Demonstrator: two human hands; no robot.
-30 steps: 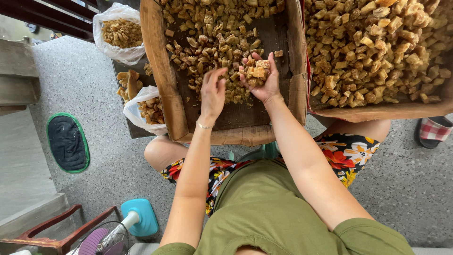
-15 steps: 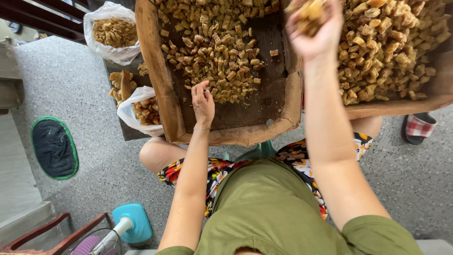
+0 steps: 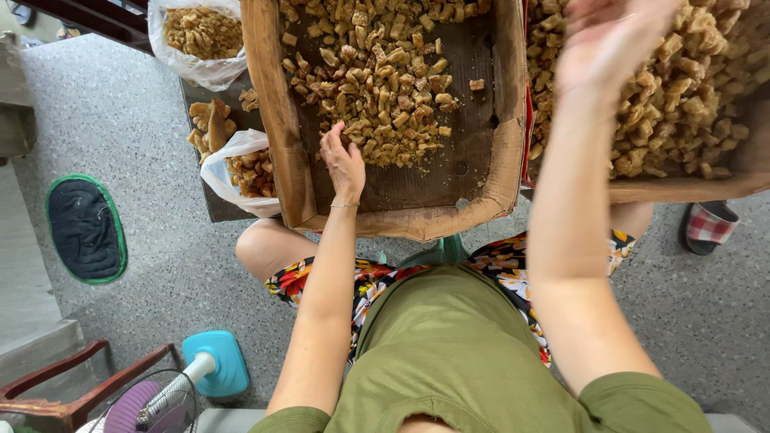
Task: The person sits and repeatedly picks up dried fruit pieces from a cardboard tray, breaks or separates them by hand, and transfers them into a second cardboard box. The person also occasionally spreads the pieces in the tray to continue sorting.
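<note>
— Golden fried pieces (image 3: 377,76) are seen heaped in the left cardboard tray (image 3: 277,120); the left hand (image 3: 343,160) is laid on them with loosely spread fingers, nothing gripped

— And the right hand (image 3: 609,36)?

— It is raised over the fuller right tray (image 3: 682,188), blurred; its hold cannot be told. Pieces could be spilled onto the speckled floor (image 3: 152,265) if swept past the sagging tray edge

Left hand (image 3: 343,163) palm down, fingers loosely curled; right hand (image 3: 605,40) raised, blurred, arm outstretched.
</note>
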